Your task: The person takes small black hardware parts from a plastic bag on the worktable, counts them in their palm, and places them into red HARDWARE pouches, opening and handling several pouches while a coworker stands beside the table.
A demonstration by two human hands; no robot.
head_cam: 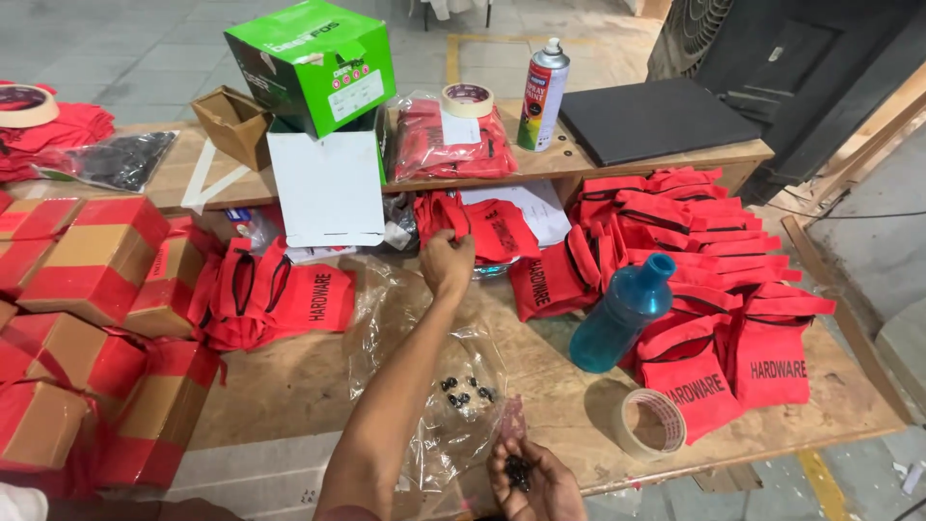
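My left hand [447, 262] reaches across the wooden table [309, 376] and closes on the edge of a red fabric pouch [497, 232] in the pile under the shelf. My right hand [535, 479] is at the near edge, palm up and cupped around several small black parts [519, 470]. More of these black parts [465, 391] lie on a clear plastic bag [424, 338] spread between the two hands.
Red pouches are stacked at the right [714, 251] and left [280, 294]. A blue bottle [622, 314], a tape roll [651, 423], red-taped cardboard boxes [92, 260], a green box [313, 63], a spray can [543, 95] and a black folder [656, 118] surround them.
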